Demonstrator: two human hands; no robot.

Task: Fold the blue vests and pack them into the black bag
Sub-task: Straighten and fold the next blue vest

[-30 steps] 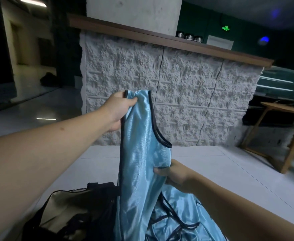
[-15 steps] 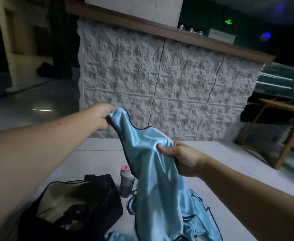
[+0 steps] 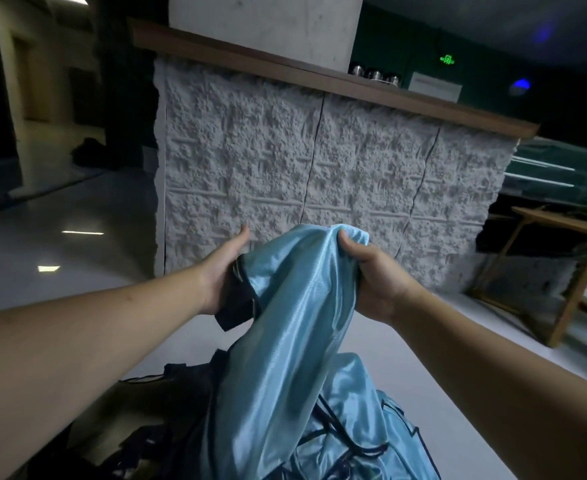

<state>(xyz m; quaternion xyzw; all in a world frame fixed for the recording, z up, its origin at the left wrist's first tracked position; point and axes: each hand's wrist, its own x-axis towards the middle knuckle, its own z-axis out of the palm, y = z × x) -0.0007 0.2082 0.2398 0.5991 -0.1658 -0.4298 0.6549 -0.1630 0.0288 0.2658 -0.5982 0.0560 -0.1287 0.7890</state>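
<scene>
shiny satin vest [image 3: 295, 306]: light blue, dark navy/black edge trim
open fabric bag [image 3: 139, 420]: black shell, tan lining
rough stone-textured counter front [image 3: 320, 161]: pale grey, bumpy relief pattern
wooden countertop edge [image 3: 320, 81]: brown
glossy floor [image 3: 406, 393]: off-white
exit sign [image 3: 448, 59]: green glow

Nothing I can read from here. High on the dark green wall [image 3: 423, 46] behind the counter glows a small green exit sign [image 3: 448, 59] — its mark is too small and blurred for me to make out any letters. Below it, a pale placard [image 3: 436, 85] stands on the counter's wooden top [image 3: 285, 69], but whatever is printed on it is a smear. The cloth I hold shows no print — no number, no label.
</scene>
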